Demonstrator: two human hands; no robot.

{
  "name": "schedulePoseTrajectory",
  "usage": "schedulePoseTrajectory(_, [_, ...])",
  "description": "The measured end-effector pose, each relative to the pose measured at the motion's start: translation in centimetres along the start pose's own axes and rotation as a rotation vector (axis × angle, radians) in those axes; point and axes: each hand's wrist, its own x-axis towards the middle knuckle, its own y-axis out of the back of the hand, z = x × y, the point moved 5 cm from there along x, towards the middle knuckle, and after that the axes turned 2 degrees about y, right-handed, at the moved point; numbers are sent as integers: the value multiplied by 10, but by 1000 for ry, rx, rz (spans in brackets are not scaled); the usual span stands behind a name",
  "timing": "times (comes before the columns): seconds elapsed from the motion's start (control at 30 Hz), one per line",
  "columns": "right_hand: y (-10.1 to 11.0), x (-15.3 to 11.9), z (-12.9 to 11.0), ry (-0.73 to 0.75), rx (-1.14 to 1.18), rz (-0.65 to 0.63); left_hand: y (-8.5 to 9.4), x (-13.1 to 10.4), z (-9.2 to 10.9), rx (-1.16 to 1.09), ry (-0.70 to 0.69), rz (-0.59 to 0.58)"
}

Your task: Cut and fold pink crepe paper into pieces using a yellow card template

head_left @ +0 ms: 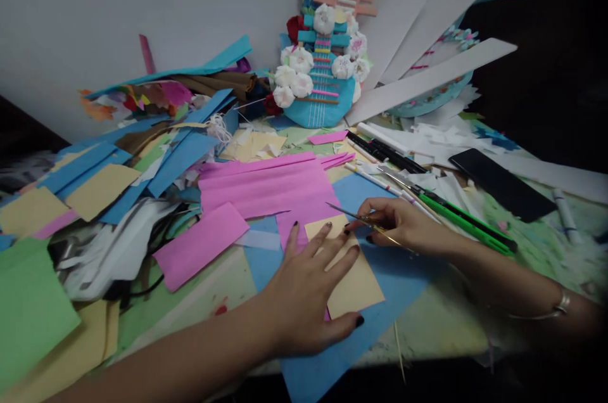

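- The surface (456, 324) before you is cluttered.
- Your left hand (311, 286) lies spread on cream paper (356, 282), over pink paper (304, 216).
- Your right hand (403, 225) pinches scissors (390, 236) just beside your left.
- A green cutter (468, 223) lies beyond your right wrist.

1. The pink sheet (266, 184) looks like paper, matt and softly creased.
2. The cream rectangle (356, 282) and blue sheet (399, 273): smooth, matt paper, both.
3. From here, the slim tool (392, 237) shows gold-toned, shiny metal.
4. The cutter (468, 225) has smooth green plastic.
5. The phone (503, 182) looks smooth and glassy.
6. The bracelet (563, 301) is polished metal.
7. The white flowers (295, 73) look crumpled and papery.
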Motion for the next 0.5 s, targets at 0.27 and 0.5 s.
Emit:
schedulePoseTrajectory(0.27, [4,13,6,-8,-130,26,11,2,-4,-11,-9,-20])
schedulePoseTrajectory(0.5, [6,14,1,-29,-219,33,25,6,-24,-49,-73,-189])
